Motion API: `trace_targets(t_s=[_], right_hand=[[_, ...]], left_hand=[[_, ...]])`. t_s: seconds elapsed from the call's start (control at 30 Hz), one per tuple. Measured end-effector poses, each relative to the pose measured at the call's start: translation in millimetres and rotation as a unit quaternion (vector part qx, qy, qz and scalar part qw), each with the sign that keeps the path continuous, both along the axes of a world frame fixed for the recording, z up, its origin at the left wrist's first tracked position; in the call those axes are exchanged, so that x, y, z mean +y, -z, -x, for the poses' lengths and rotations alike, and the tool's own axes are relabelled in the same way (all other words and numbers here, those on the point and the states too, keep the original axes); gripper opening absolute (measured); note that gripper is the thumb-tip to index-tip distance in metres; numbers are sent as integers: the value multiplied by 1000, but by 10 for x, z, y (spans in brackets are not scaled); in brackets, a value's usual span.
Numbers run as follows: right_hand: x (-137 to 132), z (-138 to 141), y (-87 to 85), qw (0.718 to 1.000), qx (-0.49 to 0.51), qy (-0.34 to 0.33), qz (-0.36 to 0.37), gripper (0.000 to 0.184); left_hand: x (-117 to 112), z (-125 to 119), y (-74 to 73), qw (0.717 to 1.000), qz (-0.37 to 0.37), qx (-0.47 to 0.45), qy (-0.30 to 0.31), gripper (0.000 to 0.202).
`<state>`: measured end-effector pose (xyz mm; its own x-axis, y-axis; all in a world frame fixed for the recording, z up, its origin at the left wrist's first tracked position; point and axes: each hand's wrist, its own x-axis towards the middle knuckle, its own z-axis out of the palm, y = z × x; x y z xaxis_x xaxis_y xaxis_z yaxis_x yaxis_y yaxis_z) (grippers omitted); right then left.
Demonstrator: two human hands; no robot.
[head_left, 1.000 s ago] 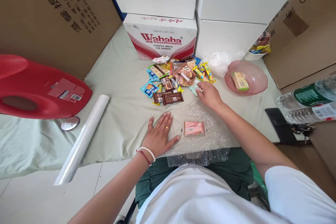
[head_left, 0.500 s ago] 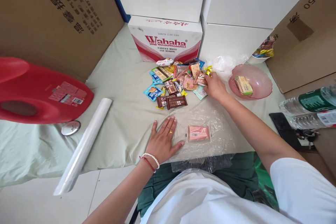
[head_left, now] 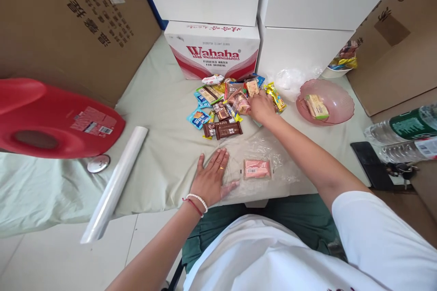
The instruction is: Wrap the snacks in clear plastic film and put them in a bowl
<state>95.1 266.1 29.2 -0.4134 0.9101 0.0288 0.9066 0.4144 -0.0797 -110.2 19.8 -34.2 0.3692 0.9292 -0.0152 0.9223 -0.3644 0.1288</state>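
Pink packet (head_left: 257, 169): one, set apart amid clear film (head_left: 286, 160). Our left hand (head_left: 210, 183): nine o'clock of it, flat, fingers spread. Our right hand (head_left: 262, 107): twelve o'clock, in the snack pile (head_left: 221, 111), grip hidden. Remaining there: many more.

the single view looks forward and steeply down from the wearer's head, close above the white shirt (head_left: 273, 254) at its lower edge, farther off from the left hand (head_left: 209, 181) and the right hand (head_left: 262, 107), and faces across the table (head_left: 157, 159) to the wahaha carton (head_left: 213, 57) at the back
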Motion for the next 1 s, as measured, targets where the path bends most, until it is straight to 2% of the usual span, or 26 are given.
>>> trace_targets(t_s=[0.1, 0.2, 0.33, 0.4, 0.47, 0.57, 0.67, 0.77, 0.83, 0.9, 1.0], right_hand=[[-155, -60, -183, 998, 40, -20, -51, 30], [-491, -162, -323, 990, 77, -89, -75, 29], [-1053, -341, -309, 976, 43, -213, 26, 28], [-1328, -420, -247, 965, 7, -254, 69, 23], [-1571, -479, -188, 959, -24, -272, 82, 20], [-1817, -546, -143, 959, -38, -264, 94, 21], [-1889, -622, -135, 959, 18, -251, 129, 31], [-1866, -707, -112, 971, 68, -183, 137, 53], [-1865, -743, -82, 980, 48, -127, 148, 65], [-1901, -743, -56, 983, 5, -101, 154, 61], [-1997, -667, -48, 987, -27, -102, 119, 46]], left_hand=[[1, -2, -14, 1000, 4, 6, 4, 99], [3, -1, -9, 1000, 7, 6, 10, 104], [6, 1, 9, 1000, 10, 0, 10, 107], [6, -5, 12, 1000, 12, 0, 7, 108], [5, -14, 8, 1000, 14, 1, 5, 107], [2, -26, -4, 1000, 17, 2, 4, 106], [1, -28, -13, 1000, 16, 0, 4, 105], [3, -22, -20, 1000, 17, 2, 6, 105], [5, -18, -25, 1000, 20, 6, 8, 107], [6, -18, -28, 1000, 21, 10, 10, 111], [5, -18, -22, 1000, 22, 14, 12, 116]])
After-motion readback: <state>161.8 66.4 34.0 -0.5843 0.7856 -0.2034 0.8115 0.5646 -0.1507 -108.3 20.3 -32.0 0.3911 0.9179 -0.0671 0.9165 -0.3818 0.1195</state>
